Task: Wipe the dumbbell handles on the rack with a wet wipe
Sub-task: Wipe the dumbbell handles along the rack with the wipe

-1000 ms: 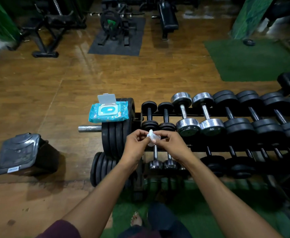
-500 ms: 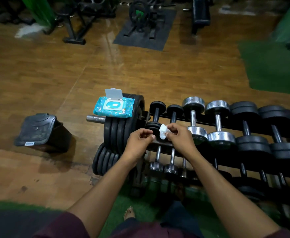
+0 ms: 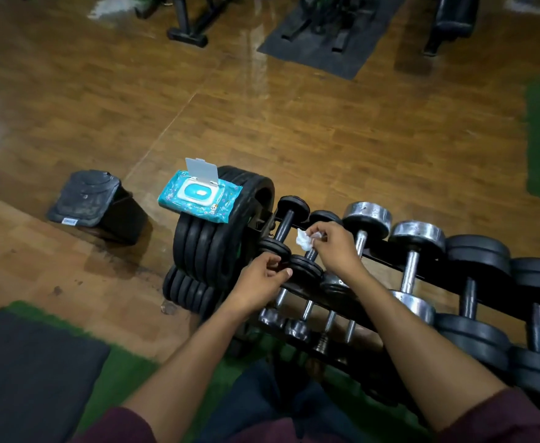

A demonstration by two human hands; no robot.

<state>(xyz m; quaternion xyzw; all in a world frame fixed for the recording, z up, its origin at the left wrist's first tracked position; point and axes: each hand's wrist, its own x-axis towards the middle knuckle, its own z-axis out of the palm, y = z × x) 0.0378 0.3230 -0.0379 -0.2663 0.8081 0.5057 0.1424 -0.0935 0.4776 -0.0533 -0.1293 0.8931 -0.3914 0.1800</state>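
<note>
Looking down from the head camera, I see my right hand (image 3: 337, 247) pinching a crumpled white wet wipe (image 3: 305, 239) between thumb and fingertips, held right over the handle of the second small black dumbbell (image 3: 307, 266) on the top tier of the rack (image 3: 387, 260). Whether the wipe actually touches the handle I cannot tell; it sits at least just above it. My left hand (image 3: 262, 276) is lower and nearer to me, fingers loosely curled with the thumb tip close to the fingertips, holding nothing that I can make out, just beside the near end plates of the two small black dumbbells. The first small dumbbell (image 3: 283, 228) lies to the left of the wipe, its handle bare. Farther right along the same tier lie two chrome-headed dumbbells (image 3: 409, 270), then larger black ones (image 3: 473, 298). A lower tier carries small chrome dumbbells (image 3: 297, 324), partly hidden by my forearms.

At the rack's left end stands a stack of black weight plates (image 3: 208, 247), and on top of it lies a blue wet-wipe packet (image 3: 200, 198) with its white flip lid standing open. A black bin (image 3: 92, 199) sits on the wooden floor (image 3: 326, 139) to the left, well apart from the rack.
</note>
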